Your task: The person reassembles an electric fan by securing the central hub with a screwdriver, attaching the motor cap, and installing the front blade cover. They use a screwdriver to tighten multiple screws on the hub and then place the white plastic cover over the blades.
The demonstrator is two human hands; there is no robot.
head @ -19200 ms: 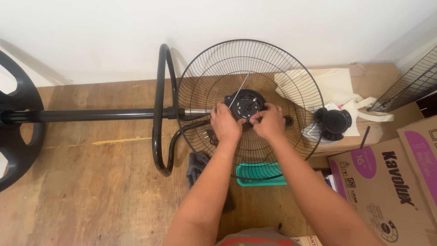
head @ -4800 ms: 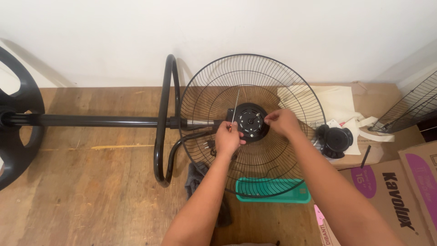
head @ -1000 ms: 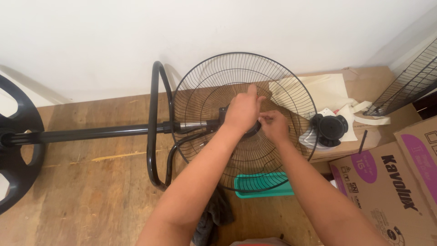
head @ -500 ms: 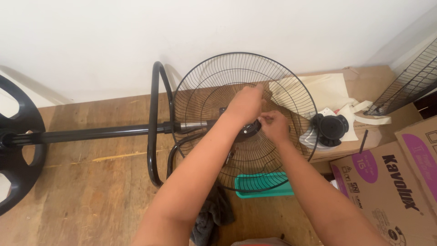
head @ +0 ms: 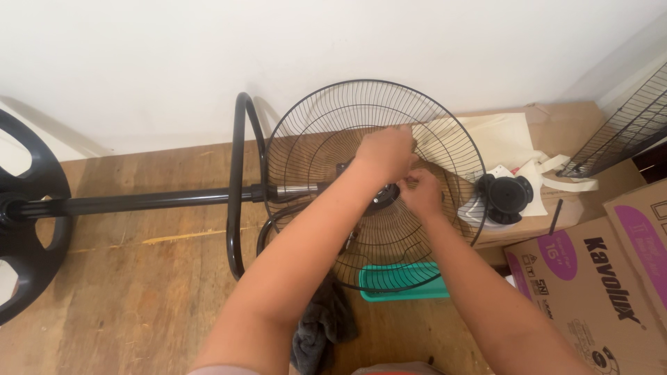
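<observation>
1. Left hand [head: 383,154]: fingers curled over the upper side of the motor hub [head: 379,198]; whether they pinch anything cannot be told.
2. Right hand [head: 422,193]: fingertips bunched and pinched at the hub's right edge, just beside the left hand; what they pinch is too small to identify.
3. Hub: sits at the centre of the round black wire guard [head: 333,132], mostly covered by both hands.
4. Guard: its open face turns up towards the camera, near the white wall.
5. Fan pole [head: 153,202]: long axis runs left to right across the wooden floor [head: 139,292], from the round black base [head: 28,229] to the hub.
6. Edges: a teal tray [head: 399,285] lies under the guard's lower rim; a black motor housing [head: 506,196] touches its right rim.
7. Open room: bare floor lies below the pole; cardboard boxes [head: 597,278] crowd the right.
</observation>
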